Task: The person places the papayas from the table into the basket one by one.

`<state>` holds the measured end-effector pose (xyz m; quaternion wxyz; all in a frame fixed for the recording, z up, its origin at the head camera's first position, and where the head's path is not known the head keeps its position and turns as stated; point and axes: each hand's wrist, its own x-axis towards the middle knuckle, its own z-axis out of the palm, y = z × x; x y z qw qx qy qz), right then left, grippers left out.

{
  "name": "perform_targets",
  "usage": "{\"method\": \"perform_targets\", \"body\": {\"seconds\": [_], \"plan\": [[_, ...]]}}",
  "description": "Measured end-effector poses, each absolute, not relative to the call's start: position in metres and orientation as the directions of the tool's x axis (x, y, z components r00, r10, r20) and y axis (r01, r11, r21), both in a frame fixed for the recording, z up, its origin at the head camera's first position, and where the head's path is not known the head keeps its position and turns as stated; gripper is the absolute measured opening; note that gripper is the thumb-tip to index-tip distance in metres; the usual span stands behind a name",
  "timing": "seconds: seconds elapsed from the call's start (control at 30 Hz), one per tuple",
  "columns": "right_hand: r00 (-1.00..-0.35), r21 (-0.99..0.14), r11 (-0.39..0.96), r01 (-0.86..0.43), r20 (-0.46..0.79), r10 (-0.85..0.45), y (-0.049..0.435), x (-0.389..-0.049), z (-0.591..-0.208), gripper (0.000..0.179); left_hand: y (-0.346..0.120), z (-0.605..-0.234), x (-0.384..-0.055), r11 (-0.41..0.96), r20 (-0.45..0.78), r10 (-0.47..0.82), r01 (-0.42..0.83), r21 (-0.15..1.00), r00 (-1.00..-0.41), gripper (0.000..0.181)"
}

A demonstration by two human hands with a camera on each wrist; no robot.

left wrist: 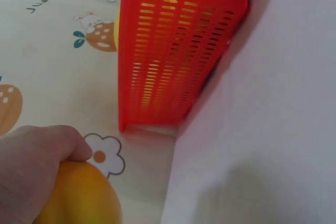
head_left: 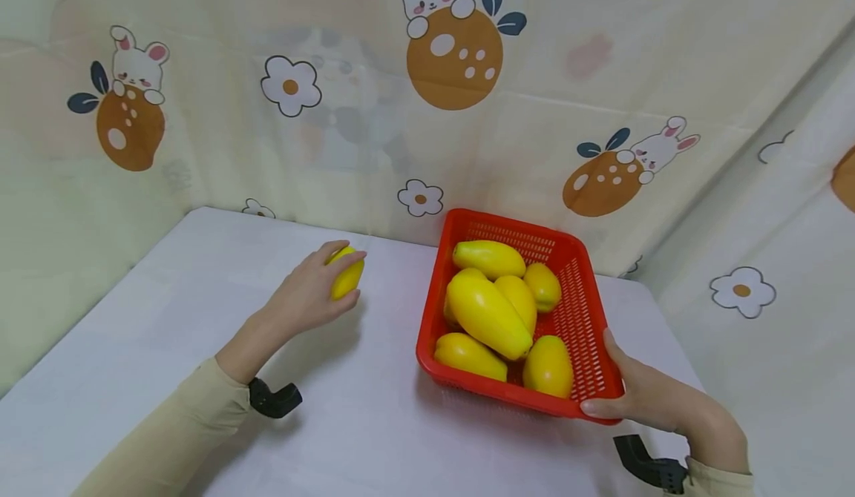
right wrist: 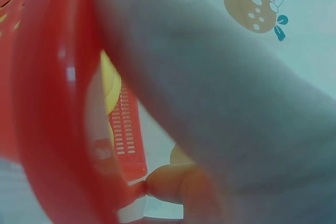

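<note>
My left hand (head_left: 310, 289) grips a smooth yellow fruit (head_left: 346, 273), thumb on one side and fingers on the other, held above the left part of the table. The same fruit (left wrist: 81, 195) looks orange-yellow in the left wrist view. To its right stands a red plastic basket (head_left: 437, 297) with slotted walls. Several yellow fruits lie inside, among them a long, large one (head_left: 490, 315) on top of others. My right hand (head_left: 651, 397) holds the basket's near right corner, with the thumb at the front rim. In the right wrist view, a blurred finger (right wrist: 210, 77) crosses before the basket.
A white-covered table (head_left: 374, 423) carries the basket. Behind it hangs a cream curtain (head_left: 354, 148) printed with rabbits and flowers, which continues down the right side. Black curved mounts sit at the left wrist (head_left: 274, 399) and the right wrist (head_left: 648, 467).
</note>
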<state>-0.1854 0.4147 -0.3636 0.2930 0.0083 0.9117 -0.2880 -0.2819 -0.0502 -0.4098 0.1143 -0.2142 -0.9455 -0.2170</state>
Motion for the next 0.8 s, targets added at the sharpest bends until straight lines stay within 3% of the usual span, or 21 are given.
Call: {"method": "perform_targets", "body": {"seconds": [0.8], "plan": [[-0.816,-0.53,0.826,0.192,-0.554,-0.166,0.415,-0.186,-0.364,0.118,-0.029,-0.386,-0.286,0.792,0.324,0.306,0.428,0.435,-0.895,0.054]]}}
